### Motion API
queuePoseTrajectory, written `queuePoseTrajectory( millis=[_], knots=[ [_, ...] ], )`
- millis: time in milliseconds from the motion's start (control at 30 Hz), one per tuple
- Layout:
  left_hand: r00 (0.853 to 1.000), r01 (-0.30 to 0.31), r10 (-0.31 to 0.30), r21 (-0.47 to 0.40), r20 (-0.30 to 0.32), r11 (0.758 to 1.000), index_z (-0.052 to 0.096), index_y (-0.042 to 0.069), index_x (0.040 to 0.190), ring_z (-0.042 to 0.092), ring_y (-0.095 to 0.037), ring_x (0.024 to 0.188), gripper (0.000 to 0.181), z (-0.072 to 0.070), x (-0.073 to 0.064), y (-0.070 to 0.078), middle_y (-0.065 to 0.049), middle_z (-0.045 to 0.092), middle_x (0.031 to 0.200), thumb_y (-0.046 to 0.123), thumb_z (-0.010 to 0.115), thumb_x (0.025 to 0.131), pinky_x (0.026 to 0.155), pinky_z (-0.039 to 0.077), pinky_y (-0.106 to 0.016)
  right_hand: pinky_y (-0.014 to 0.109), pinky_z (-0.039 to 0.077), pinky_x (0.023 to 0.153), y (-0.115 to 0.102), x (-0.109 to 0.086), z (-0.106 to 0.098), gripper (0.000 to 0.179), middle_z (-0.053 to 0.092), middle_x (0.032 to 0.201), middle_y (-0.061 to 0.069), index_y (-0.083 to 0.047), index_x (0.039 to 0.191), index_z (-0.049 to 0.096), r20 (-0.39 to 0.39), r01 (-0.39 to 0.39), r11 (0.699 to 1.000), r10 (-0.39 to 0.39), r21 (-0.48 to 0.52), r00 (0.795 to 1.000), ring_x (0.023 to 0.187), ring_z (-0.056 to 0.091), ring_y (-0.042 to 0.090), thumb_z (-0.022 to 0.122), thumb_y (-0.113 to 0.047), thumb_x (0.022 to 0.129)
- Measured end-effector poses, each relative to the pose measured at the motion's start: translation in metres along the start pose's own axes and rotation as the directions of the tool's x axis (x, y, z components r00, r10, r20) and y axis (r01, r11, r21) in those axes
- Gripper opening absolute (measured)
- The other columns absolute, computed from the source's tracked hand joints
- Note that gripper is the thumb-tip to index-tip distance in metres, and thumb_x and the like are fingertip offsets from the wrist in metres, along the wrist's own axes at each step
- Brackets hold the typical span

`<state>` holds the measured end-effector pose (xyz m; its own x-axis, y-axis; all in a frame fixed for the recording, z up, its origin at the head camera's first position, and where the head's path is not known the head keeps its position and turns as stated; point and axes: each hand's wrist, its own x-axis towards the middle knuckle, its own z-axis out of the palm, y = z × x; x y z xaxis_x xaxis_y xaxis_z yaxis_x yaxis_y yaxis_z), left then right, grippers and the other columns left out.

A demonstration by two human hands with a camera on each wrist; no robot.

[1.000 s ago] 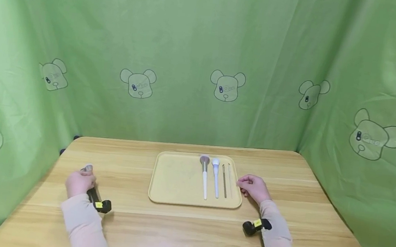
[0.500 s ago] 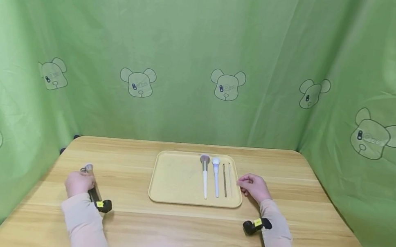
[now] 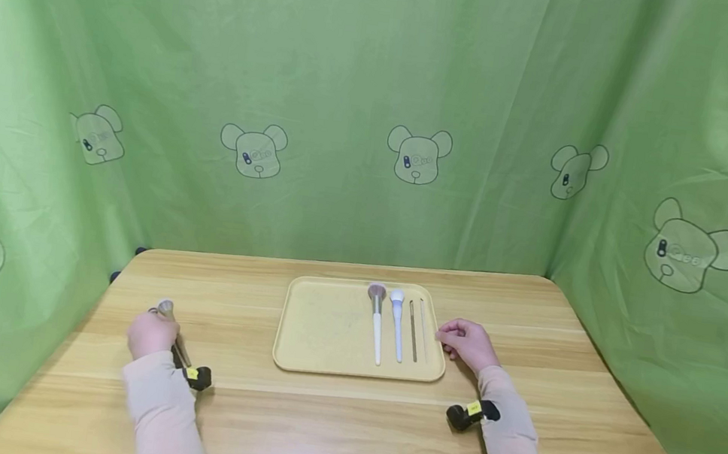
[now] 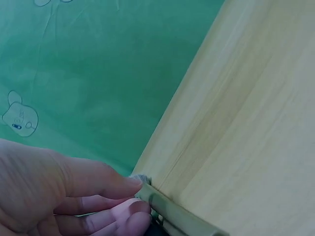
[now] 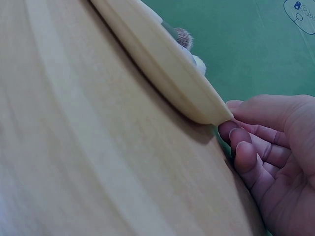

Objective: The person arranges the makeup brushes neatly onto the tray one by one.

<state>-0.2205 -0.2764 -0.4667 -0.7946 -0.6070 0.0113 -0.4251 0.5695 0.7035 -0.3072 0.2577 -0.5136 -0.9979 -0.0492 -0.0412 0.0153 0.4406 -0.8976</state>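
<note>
A green fabric curtain [image 3: 352, 44], printed with six bear heads in the head view, closes in the back and both sides of the light wood-grain counter [image 3: 325, 434], and two small dark knobs [image 3: 115, 277] show at its left edge. On the counter sits one shallow yellow tray [image 3: 324, 328] with rounded corners. Four slender tools lie side by side in its right half, well apart from the left hand: one large brush with a white handle, silver collar and mauve-brown bristles [image 3: 376, 327], one pale lavender brush with white bristles [image 3: 398, 328], one thin brown stick-like tool [image 3: 414, 332] and one thin whitish one [image 3: 423, 329] nearest the right rim. That rim stands between them and the right hand [image 3: 467, 343], whose fingers are closed on the tray's edge, thumb above and fingertips beneath. Left of the tray, the left hand [image 3: 151, 334] pinches an olive-grey brush with greyish bristles [image 4: 174, 211] between thumb and curled fingers, hiding part of it; whether the dark shape beside it is a second item, I cannot tell. Two black wrist cameras with yellow labels, one per arm, sit by the two pale sleeves [image 3: 166, 415].
</note>
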Motion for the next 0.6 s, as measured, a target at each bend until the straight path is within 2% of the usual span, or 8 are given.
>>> queuePoseTrajectory(
  millis=[133,300,500,600],
  knots=[
    [0.999,-0.048,0.049,0.054,-0.004,0.997,0.062,-0.016,0.089,0.062,-0.046,0.077,0.023,0.003,-0.002,0.004,-0.037,0.064,0.093,0.005,0.06,0.079,0.07,0.054,-0.051,0.023,0.05,0.052,-0.001,0.0,-0.001,0.025,0.06,0.069,-0.003,0.008,0.102,0.063,0.003,-0.001,1.0,0.001,0.003,1.0,0.06,0.055,0.009,0.068,-0.012,0.088],
    [0.998,-0.059,0.06,0.065,-0.011,0.996,0.061,-0.018,0.092,0.061,-0.051,0.086,0.024,0.008,-0.004,0.01,-0.041,0.061,0.098,0.001,0.06,0.078,0.079,0.052,-0.057,0.023,0.05,0.052,-0.001,0.0,-0.001,0.025,0.06,0.069,-0.003,0.008,0.102,0.063,0.005,-0.002,1.0,0.002,0.009,1.0,0.06,0.055,0.009,0.068,-0.012,0.088],
    [0.995,-0.097,0.101,0.113,-0.025,0.989,0.061,-0.014,0.086,0.059,-0.054,0.089,0.016,0.016,-0.004,0.013,-0.04,0.059,0.097,-0.002,0.059,0.076,0.08,0.049,-0.059,0.023,0.05,0.053,-0.001,-0.001,0.0,0.026,0.06,0.069,-0.002,0.009,0.103,0.063,0.001,0.001,1.0,-0.001,0.005,1.0,0.06,0.055,0.009,0.069,-0.012,0.087],
    [0.995,-0.093,0.096,0.109,-0.02,0.99,0.062,-0.014,0.086,0.06,-0.053,0.088,0.017,0.018,-0.003,0.014,-0.039,0.06,0.095,-0.002,0.06,0.075,0.078,0.05,-0.058,0.023,0.05,0.053,0.0,-0.001,0.0,0.026,0.06,0.069,-0.002,0.008,0.103,0.063,-0.003,-0.003,1.0,0.003,0.007,1.0,0.06,0.055,0.01,0.069,-0.012,0.087]
  ],
)
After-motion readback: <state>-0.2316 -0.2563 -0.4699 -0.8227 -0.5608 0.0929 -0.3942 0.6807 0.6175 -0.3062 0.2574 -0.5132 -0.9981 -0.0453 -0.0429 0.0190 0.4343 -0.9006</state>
